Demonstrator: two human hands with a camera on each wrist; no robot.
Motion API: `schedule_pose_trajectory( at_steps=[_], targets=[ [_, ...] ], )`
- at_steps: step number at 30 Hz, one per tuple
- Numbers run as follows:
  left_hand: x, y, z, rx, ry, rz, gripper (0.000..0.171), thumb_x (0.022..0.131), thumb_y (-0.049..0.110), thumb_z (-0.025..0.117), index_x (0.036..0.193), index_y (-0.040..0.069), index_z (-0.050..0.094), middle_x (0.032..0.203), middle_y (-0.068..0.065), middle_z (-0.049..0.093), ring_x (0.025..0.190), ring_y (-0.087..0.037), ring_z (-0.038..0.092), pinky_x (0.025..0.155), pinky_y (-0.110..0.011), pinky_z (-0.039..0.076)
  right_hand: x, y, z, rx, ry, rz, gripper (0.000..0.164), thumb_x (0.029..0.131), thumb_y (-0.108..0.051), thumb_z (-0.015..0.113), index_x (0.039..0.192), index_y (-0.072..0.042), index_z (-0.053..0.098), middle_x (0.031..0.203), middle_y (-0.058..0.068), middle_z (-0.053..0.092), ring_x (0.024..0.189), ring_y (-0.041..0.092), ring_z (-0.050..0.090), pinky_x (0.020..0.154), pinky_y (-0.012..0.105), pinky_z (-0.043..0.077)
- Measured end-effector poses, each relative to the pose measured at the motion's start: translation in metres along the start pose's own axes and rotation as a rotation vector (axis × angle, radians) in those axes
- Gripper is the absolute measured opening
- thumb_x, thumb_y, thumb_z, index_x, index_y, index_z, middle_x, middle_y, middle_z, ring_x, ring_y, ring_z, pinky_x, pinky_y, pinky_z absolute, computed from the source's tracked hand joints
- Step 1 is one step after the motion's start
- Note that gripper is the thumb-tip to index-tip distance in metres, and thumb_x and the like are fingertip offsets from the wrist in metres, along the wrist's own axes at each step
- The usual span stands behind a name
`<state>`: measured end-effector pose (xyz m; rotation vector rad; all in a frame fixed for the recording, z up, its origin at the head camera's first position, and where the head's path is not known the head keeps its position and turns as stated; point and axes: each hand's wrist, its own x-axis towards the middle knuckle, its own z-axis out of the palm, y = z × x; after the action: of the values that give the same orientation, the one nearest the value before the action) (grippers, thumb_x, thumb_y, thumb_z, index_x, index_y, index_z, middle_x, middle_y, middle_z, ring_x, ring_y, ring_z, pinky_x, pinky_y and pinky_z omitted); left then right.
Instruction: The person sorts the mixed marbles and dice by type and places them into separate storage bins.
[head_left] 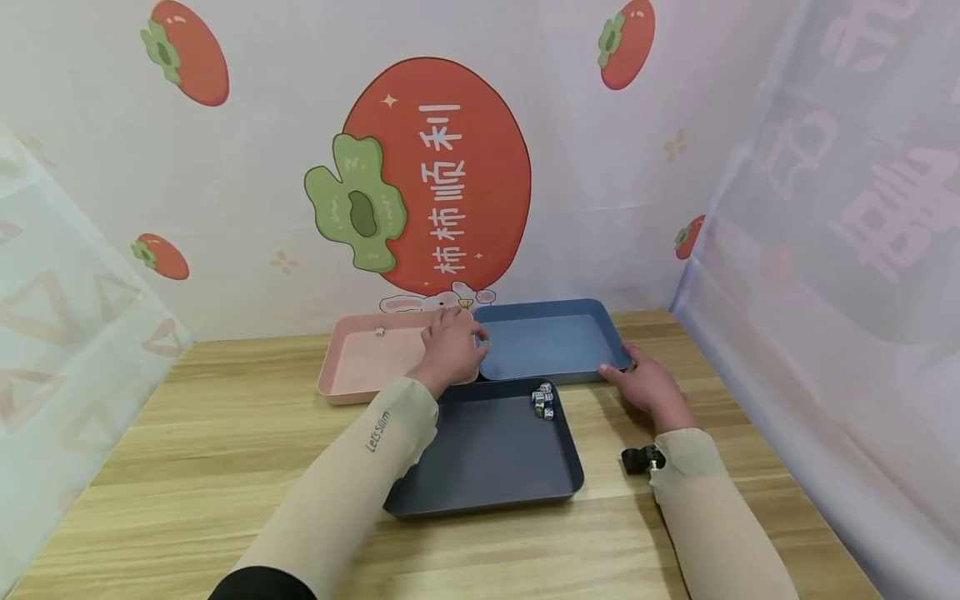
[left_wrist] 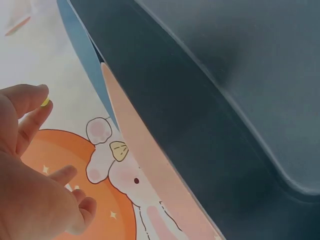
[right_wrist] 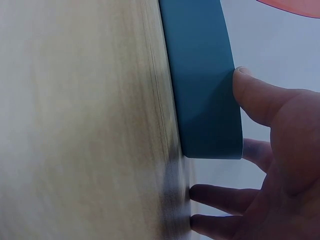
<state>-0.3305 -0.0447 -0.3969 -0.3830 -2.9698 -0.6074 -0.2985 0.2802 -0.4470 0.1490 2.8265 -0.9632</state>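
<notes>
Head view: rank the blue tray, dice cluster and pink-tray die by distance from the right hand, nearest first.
1. Blue tray: back right, touching the right hand.
2. Dice cluster: far right corner of the dark tray.
3. Die: leftmost, in the pink tray.

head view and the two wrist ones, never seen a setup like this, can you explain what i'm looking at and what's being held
There is no machine here: a person works with two bare hands. The widest picture comes from a camera on the head, looking forward and down; the others come from one camera on each wrist.

On the wooden table are a pink tray, a blue tray and a dark tray. Several small cubes sit in the dark tray's far right corner, and a single cube in the pink one.

The left hand pinches something small and yellowish, mostly hidden by the fingers. The right hand holds the blue tray's near right corner.
</notes>
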Motion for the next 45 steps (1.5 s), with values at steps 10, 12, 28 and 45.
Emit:
schedule_pose_trajectory(
  at_steps=[10,12,28,45],
  targets=[
    [0.003,0.000,0.010,0.053,-0.009,-0.023,0.015,0.088,0.032,0.063,0.099,0.023,0.069,0.138,-0.011,0.033,0.131,-0.033,0.011,0.097,-0.055,0.021,0.000,0.003,0.001,0.018,0.006,-0.016,0.091,0.086,-0.063,0.048,0.151,-0.015,0.007,0.145,0.028,0.025,0.129,0.047,0.025,0.096,0.063,0.024],
    [0.004,0.000,0.011,0.064,-0.012,-0.024,0.015,0.088,0.032,0.063,0.098,0.023,0.069,0.140,-0.012,0.032,0.131,-0.033,0.010,0.097,-0.055,0.020,0.000,0.003,0.000,0.017,0.005,-0.016,0.092,0.085,-0.065,0.048,0.151,-0.015,0.006,0.145,0.028,0.025,0.129,0.047,0.025,0.096,0.063,0.023],
    [0.003,-0.001,0.013,0.102,-0.043,-0.027,0.029,0.088,0.033,0.062,0.117,0.025,0.066,0.145,-0.012,0.026,0.134,-0.034,0.010,0.098,-0.056,0.020,-0.002,0.000,-0.001,0.005,0.004,-0.001,0.092,0.084,-0.067,0.047,0.151,-0.017,0.007,0.146,0.028,0.023,0.129,0.049,0.022,0.093,0.069,0.019],
    [0.004,-0.002,0.022,0.074,-0.049,-0.035,0.030,0.085,0.034,0.066,0.113,0.025,0.066,0.144,-0.012,0.026,0.133,-0.034,0.009,0.099,-0.056,0.017,0.000,0.001,-0.001,-0.015,0.004,0.007,0.092,0.084,-0.067,0.046,0.151,-0.018,0.006,0.146,0.027,0.024,0.129,0.050,0.021,0.089,0.073,0.016]
  ],
)
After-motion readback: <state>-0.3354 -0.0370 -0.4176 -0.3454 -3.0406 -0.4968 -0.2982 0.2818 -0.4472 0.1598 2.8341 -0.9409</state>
